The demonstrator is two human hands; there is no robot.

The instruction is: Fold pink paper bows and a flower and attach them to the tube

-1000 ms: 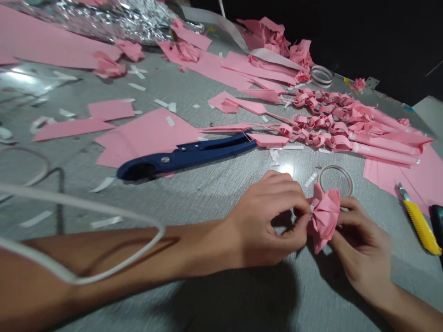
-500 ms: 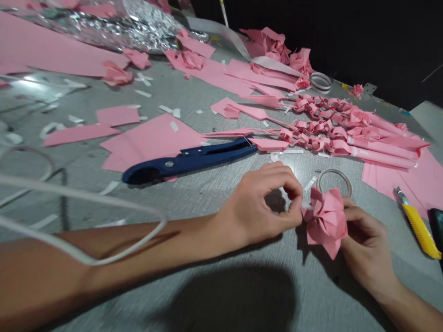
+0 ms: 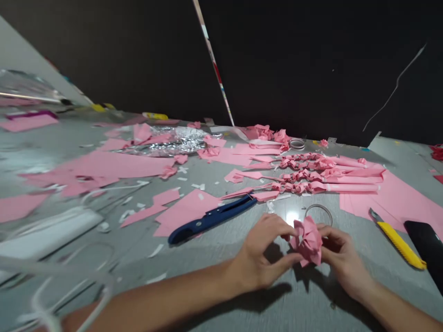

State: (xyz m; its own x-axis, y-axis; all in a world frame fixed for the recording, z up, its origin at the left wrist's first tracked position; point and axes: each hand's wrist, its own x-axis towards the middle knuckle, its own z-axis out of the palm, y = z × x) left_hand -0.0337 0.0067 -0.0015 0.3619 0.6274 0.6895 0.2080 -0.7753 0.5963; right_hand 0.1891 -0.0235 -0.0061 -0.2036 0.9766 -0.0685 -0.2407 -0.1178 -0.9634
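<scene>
Between my hands, just above the grey table, is a folded pink paper flower. My left hand pinches its left side with thumb and fingers. From the right, my right hand grips the flower's other side; those fingertips are partly hidden behind the petals. A roll of clear tape lies right behind the flower. Left of my hands rests a pair of dark blue snips, its tip by the pink paper chains.
A yellow utility knife and a black phone lie at the right. Pink sheets, crinkled silver foil and another tape roll lie further back. White cables and a white power strip are at the left.
The view has tilted up, bringing in more of the black wall and table. My left fingers have moved from a small white piece at the flower's edge onto its petals.
</scene>
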